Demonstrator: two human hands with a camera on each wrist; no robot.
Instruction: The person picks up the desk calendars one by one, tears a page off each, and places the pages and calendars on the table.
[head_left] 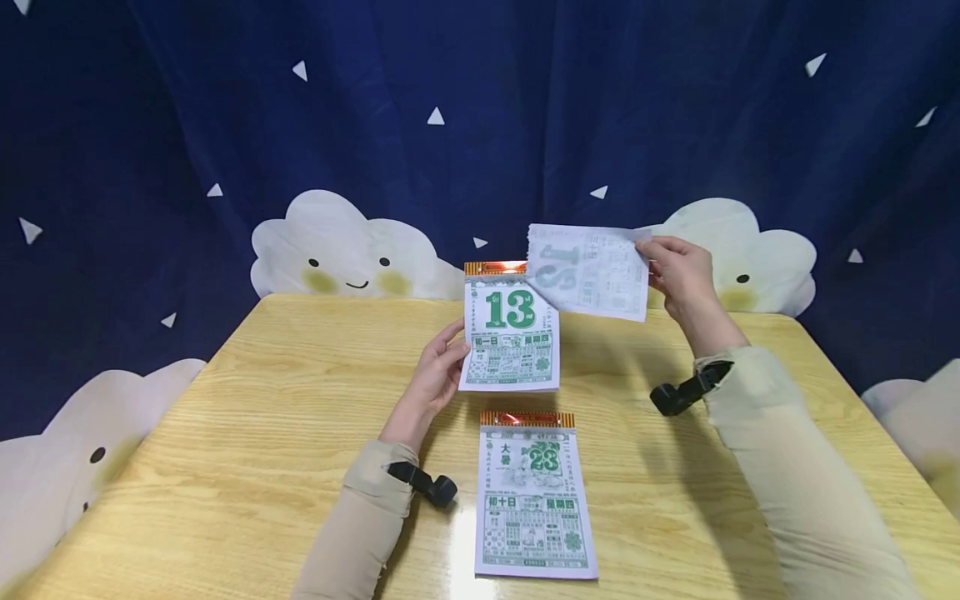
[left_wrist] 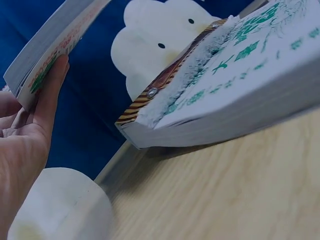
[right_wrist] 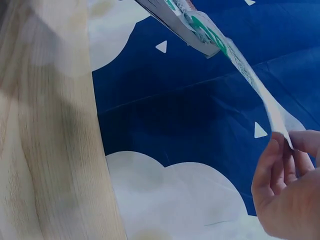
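My left hand (head_left: 437, 371) grips a tear-off calendar (head_left: 510, 367) by its left edge and holds it up above the table. Its top page shows a large green 13 under an orange striped header. Off to the right, my right hand (head_left: 682, 275) pinches a thin calendar page (head_left: 592, 271) by its far edge. That page is turned sideways, print showing through from its other side, with a ragged left edge. Its lower left corner overlaps the held calendar's upper right; whether they are still joined I cannot tell. A second calendar (head_left: 534, 517), showing 23, lies nearer me on the table.
The pale wooden table (head_left: 300, 450) stretches out to both sides. Behind it hangs a dark blue curtain (head_left: 480, 108) with white triangles and smiling clouds. A small black camera (head_left: 423, 483) is strapped on the left wrist, and a similar camera (head_left: 686, 392) on the right.
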